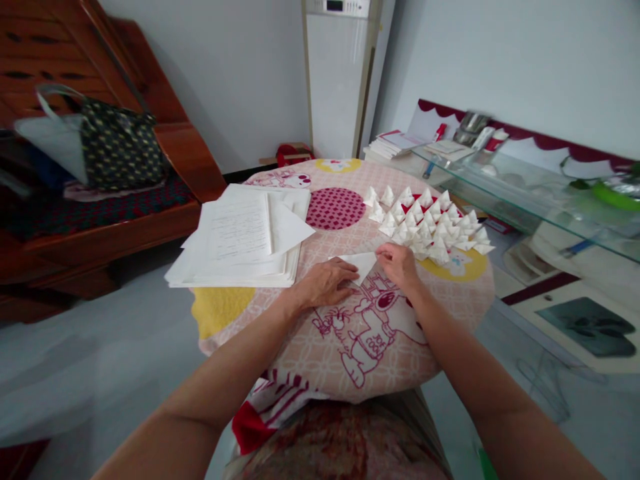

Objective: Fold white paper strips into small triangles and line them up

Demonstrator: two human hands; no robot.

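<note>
A small white piece of folded paper (pixel 366 265), pointed at its near end, lies on the patterned cloth of the round table (pixel 320 347). My left hand (pixel 326 281) rests over its left side, fingers laid out on the paper and cloth. At the paper's right corner, my right hand (pixel 399 265) is closed in a pinch, thumb and fingertips together. Just beyond that hand stand several pointed folded paper pieces (pixel 425 223) in rows. Left of my left hand sits a stack of white paper sheets (pixel 233 243), the top ones bearing handwriting.
A glass-topped cabinet (pixel 530 193) with booklets (pixel 393 143) and containers borders the table on the right. To the left is a wooden bench (pixel 190 150) with bags (pixel 117 143) on it. A tall white appliance (pixel 336 80) stands behind the table.
</note>
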